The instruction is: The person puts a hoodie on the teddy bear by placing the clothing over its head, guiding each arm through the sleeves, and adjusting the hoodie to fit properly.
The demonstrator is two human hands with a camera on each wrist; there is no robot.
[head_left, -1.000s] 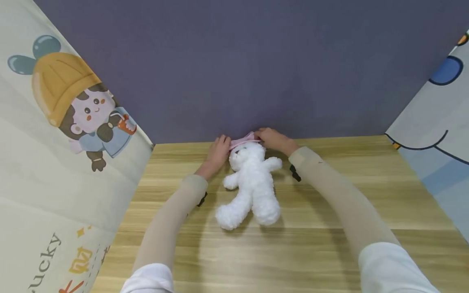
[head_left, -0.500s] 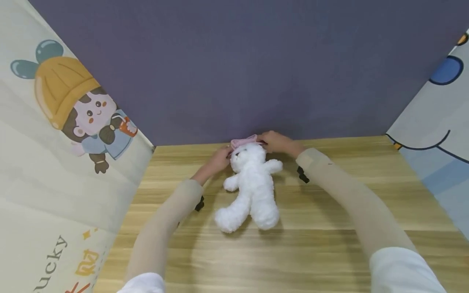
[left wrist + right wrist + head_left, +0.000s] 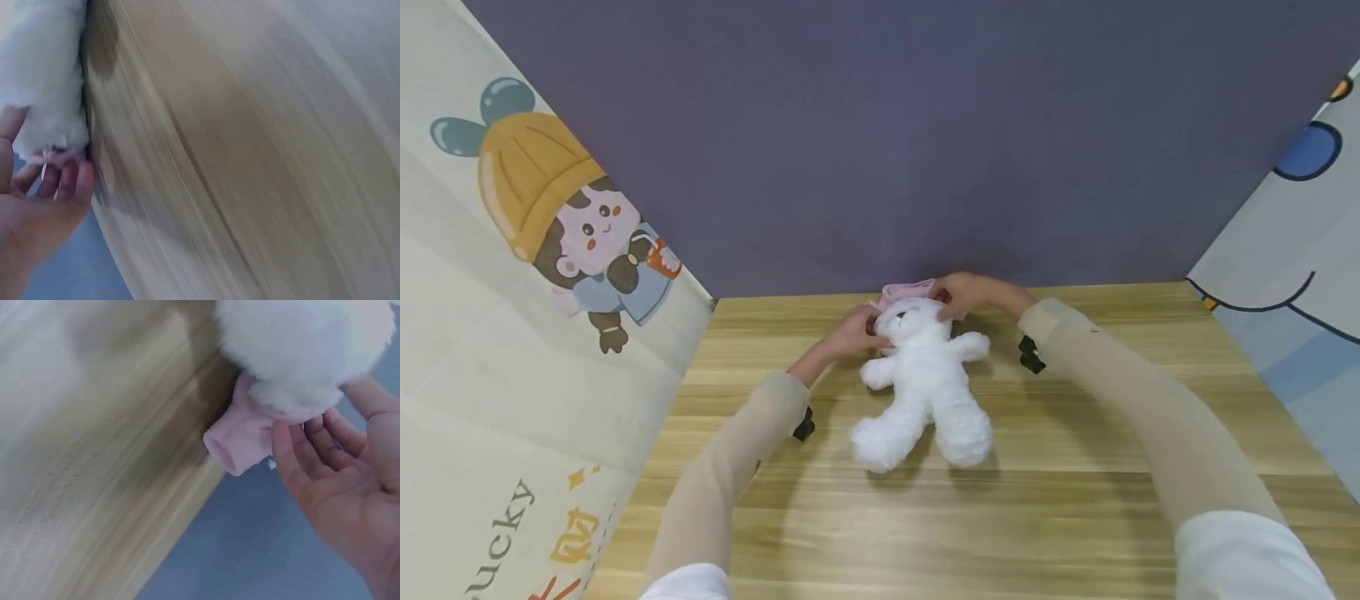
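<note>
A white plush teddy bear (image 3: pixel 925 367) lies on its back, legs toward me. Behind its head is a pink fleecy doll garment (image 3: pixel 901 292); a sleeve-like tube of it sticks out in the right wrist view. My left hand (image 3: pixel 852 331) holds the garment's edge at one side of the bear's head, thumb against the fur. In the left wrist view its curled fingertips (image 3: pixel 82 178) meet the pink cloth. My right hand (image 3: pixel 966 293) grips the garment at the other side, with its thumb by the head. How far the cloth covers the head's back is hidden.
The bear lies on a wood-grain tabletop (image 3: pixel 880 533). Just beyond its head rises a dark grey-blue panel (image 3: pixel 880 150). Printed cloth hangs at the left (image 3: pixel 467 333) and right (image 3: pixel 1307 250) sides.
The bear has shifted slightly right, and its face has turned more upward. Both hands have moved down along the head's sides, bringing the thumbs onto the fur. The pink garment shows on both sides.
</note>
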